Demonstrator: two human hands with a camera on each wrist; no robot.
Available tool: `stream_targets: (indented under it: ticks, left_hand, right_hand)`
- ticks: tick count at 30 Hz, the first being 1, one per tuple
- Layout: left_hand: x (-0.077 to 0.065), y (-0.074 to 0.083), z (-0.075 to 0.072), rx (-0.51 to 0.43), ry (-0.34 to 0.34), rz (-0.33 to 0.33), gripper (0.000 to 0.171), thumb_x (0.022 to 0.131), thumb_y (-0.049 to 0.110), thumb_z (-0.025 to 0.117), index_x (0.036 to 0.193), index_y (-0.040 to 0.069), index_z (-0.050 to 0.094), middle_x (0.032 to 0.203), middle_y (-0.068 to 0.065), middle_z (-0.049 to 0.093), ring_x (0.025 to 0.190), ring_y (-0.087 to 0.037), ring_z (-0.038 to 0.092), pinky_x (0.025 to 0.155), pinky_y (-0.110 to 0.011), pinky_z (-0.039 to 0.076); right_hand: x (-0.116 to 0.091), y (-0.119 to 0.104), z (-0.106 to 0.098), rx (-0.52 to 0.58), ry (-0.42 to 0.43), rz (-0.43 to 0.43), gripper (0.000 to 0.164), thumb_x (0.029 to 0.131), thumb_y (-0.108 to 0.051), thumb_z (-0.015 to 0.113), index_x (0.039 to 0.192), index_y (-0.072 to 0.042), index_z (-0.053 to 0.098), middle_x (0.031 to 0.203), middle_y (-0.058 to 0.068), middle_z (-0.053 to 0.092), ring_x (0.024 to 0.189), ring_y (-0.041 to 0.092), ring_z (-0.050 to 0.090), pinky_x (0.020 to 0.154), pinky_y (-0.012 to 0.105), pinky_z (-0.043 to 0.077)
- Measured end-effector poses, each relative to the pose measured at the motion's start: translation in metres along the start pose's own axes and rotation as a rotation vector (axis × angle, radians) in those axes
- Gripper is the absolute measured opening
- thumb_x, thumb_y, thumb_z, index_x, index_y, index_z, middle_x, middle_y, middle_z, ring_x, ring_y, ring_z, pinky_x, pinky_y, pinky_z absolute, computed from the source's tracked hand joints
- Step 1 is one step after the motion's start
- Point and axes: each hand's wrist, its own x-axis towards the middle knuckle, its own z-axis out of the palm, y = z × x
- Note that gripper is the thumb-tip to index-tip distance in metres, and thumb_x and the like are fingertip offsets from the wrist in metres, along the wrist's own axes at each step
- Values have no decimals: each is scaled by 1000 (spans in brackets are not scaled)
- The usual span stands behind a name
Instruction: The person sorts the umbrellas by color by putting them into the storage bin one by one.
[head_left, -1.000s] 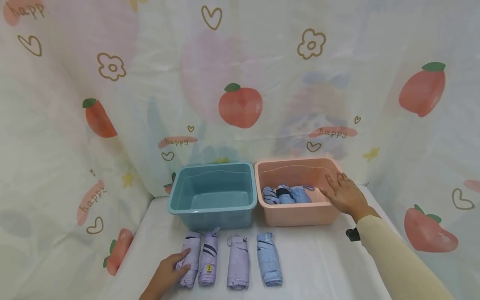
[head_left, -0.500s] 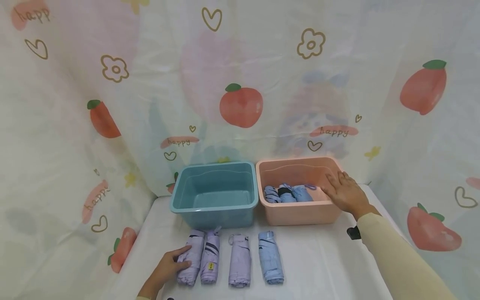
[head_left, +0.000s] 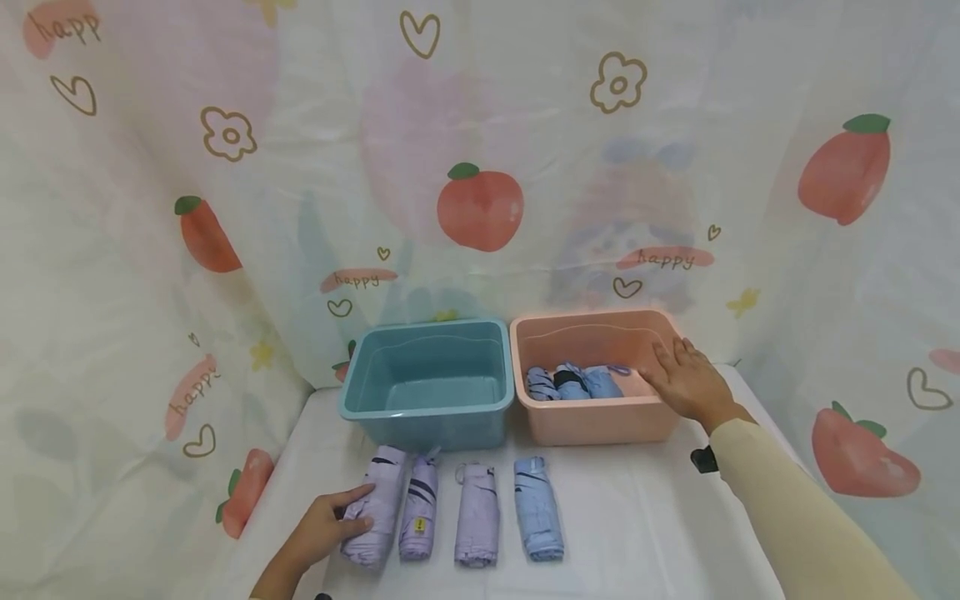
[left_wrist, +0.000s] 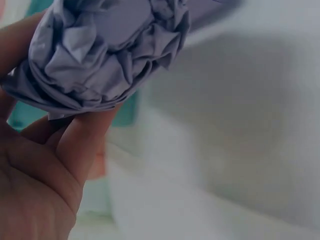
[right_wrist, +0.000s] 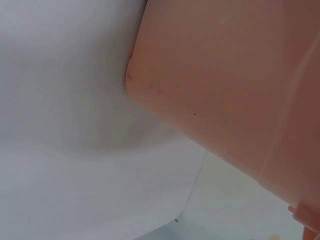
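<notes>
My left hand (head_left: 321, 523) grips a folded lilac umbrella (head_left: 379, 505), the leftmost in a row before the bins. In the left wrist view its gathered fabric end (left_wrist: 107, 55) faces the camera, with fingers and thumb on both sides. Beside it lie a second lilac umbrella (head_left: 419, 507) with a yellow tag, a third lilac one (head_left: 477, 517) and a light blue one (head_left: 537, 510). With fingers spread straight, my right hand (head_left: 692, 383) rests at the right rim of the pink bin (head_left: 600, 422). That hand is out of sight in the right wrist view, where the bin's wall (right_wrist: 215, 85) shows.
Several folded bluish umbrellas (head_left: 600, 382) lie inside the pink bin, toward its left. A teal bin (head_left: 435, 429) stands directly left of it, with nothing inside. Both sit on a white-covered table (head_left: 637, 517), against a printed curtain (head_left: 300, 167) that rises behind and at the sides.
My left hand has closed round the leftmost umbrella and raised it slightly, tilting it and widening the gap to its neighbour. The right hand stays at the pink bin's rim.
</notes>
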Motion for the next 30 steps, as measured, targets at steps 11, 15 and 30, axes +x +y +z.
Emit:
stream_targets:
  ticks: [11, 15, 30]
  left_hand:
    - [5, 70, -33, -17, -34, 117, 57, 81, 22, 80, 133, 10, 62, 138, -23, 51, 113, -37, 57, 82, -39, 55]
    - [22, 86, -47, 7, -43, 174, 58, 82, 22, 79, 135, 10, 60, 135, -25, 52, 109, -34, 59, 78, -34, 55]
    - [135, 137, -81, 135, -52, 205, 63, 80, 29, 81, 138, 17, 58, 125, -21, 58, 92, -25, 55, 74, -33, 50]
  right_hand:
    - [1, 0, -3, -8, -11, 8, 95, 96, -69, 21, 153, 6, 7, 153, 36, 1, 141, 51, -2, 112, 59, -2]
    - [-1, -1, -3, -8, -16, 5, 96, 97, -67, 24, 150, 12, 6, 154, 36, 2, 141, 51, -2, 113, 58, -1]
    - [-2, -1, -2, -9, -15, 15, 98, 98, -64, 27, 146, 19, 9, 153, 37, 4, 141, 51, 0, 113, 58, 2]
